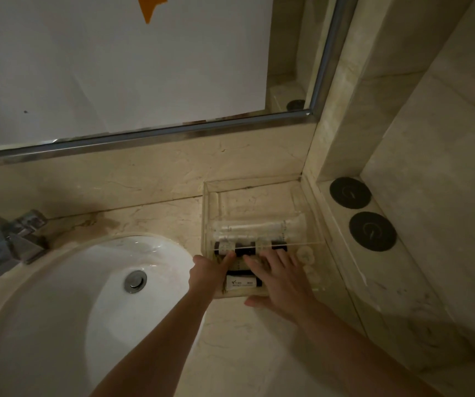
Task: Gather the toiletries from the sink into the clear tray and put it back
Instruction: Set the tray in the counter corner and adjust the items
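With the sink bare and the toiletries in the tray, the left hand grips its rim while the right hand lies flat, fingers straight, likely seating it in the corner.

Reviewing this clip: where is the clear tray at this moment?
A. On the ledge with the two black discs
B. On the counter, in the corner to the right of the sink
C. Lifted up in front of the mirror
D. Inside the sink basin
B: the clear tray sits on the counter in the corner, right of the sink, with both hands on its near end.
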